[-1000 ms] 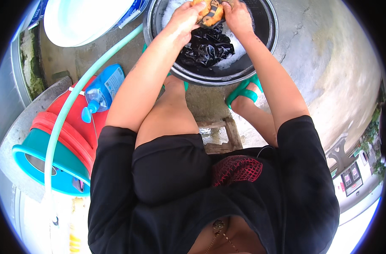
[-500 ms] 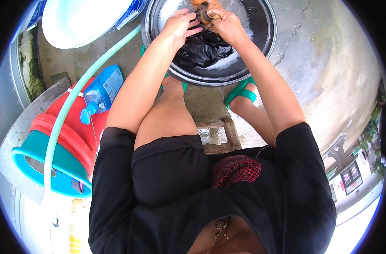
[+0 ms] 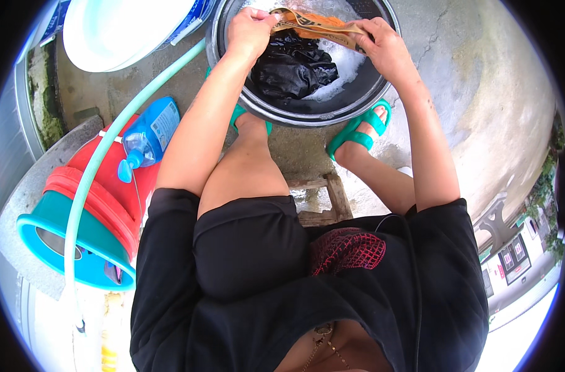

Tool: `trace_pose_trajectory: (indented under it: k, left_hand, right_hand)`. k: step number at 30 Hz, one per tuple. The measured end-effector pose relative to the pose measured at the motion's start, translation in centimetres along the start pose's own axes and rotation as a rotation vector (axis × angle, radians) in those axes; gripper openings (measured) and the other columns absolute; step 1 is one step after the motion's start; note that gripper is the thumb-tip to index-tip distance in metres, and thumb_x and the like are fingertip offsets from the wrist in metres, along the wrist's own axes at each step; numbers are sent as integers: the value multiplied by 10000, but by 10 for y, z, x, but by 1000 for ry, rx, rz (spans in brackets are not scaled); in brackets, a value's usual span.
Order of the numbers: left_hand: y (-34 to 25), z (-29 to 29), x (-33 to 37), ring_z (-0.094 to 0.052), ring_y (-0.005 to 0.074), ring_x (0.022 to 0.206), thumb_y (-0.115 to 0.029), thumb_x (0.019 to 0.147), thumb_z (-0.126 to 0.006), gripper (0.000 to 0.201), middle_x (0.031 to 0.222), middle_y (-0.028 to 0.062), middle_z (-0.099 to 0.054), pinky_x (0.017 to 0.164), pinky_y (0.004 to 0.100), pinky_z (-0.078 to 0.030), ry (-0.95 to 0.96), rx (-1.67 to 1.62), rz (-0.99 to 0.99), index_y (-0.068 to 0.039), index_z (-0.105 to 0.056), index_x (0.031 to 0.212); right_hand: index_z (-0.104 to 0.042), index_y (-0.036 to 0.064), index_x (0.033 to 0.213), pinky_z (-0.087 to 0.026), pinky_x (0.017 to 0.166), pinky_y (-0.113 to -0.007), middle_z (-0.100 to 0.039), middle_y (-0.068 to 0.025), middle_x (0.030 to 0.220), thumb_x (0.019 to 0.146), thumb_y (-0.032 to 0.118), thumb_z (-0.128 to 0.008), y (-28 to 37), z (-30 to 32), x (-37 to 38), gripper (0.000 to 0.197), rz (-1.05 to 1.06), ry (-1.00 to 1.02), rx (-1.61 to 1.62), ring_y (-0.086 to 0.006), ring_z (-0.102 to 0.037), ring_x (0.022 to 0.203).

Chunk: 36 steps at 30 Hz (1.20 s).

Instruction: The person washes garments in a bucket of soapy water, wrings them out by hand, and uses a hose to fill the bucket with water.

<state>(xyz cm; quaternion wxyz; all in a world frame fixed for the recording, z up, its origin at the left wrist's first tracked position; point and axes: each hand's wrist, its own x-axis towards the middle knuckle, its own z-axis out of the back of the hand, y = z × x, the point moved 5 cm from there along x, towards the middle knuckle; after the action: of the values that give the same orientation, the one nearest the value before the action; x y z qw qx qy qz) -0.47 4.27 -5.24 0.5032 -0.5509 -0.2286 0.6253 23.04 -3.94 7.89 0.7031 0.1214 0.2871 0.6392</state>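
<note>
Over a round black basin (image 3: 319, 116), my left hand (image 3: 250, 31) and my right hand (image 3: 385, 51) stretch a pair of orange underpants (image 3: 319, 23) between them. Each hand pinches one end of its tan elastic waistband, which carries dark lettering. The orange cloth hangs on the far side of the band, partly cut off by the top of the picture. Below the band, wet black clothing (image 3: 293, 69) lies bunched in the basin, with white suds (image 3: 344, 65) around it.
A large white tub (image 3: 118, 31) stands at the upper left. A pale green hose (image 3: 118, 121) curves past a blue pump bottle (image 3: 151, 131), a red bucket (image 3: 100, 192) and a teal basin (image 3: 38, 230). My feet in green sandals (image 3: 360, 136) flank the basin; a wooden stool (image 3: 338, 195) shows between my legs.
My hands have moved apart, the right one going right and down. The underpants, bunched up before, are now spread along the waistband.
</note>
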Motion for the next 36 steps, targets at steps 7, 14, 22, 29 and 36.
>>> trace_pose_trajectory:
  k: [7,14,22,29,36]
  left_hand:
    - [-98,41,-28,-671,335,844,-218,905,-654,207,889,199,-688,771,417,-517,-44,381,-388,-22,-708,943]
    - [-138,56,-49,-652,334,800,-142,910,-643,139,897,178,-650,725,407,-509,-4,263,-493,-4,-664,920]
    - [-91,38,-50,-687,349,945,-266,925,-651,223,998,158,-724,865,439,-535,188,584,-498,-131,-749,1073]
    - [-179,10,-98,-641,363,794,-133,900,-654,147,897,176,-638,709,409,-510,134,81,-892,12,-677,910]
    - [-128,23,-59,-678,187,786,-203,954,-633,220,906,105,-716,713,303,-529,223,-7,-246,-48,-725,1080]
  right_hand:
    - [-669,83,1160,-541,801,-436,-617,-109,1034,909,183,-694,-19,-9,-6,271,160,-36,-247,-364,-646,912]
    - [-648,83,1054,-562,717,-419,-691,-107,942,929,228,-671,-20,5,2,193,-52,-87,-13,-296,-705,768]
    - [-670,199,1188,-565,773,-428,-707,-151,859,971,270,-580,-27,18,1,246,25,-196,-432,-327,-698,841]
    - [-593,28,1226,-544,845,-362,-646,-21,1142,1044,227,-533,53,-11,17,277,-200,185,1589,-133,-623,1059]
    - [-567,29,1178,-553,808,-387,-690,-199,1065,962,130,-592,29,-4,48,240,14,-419,527,-294,-693,955]
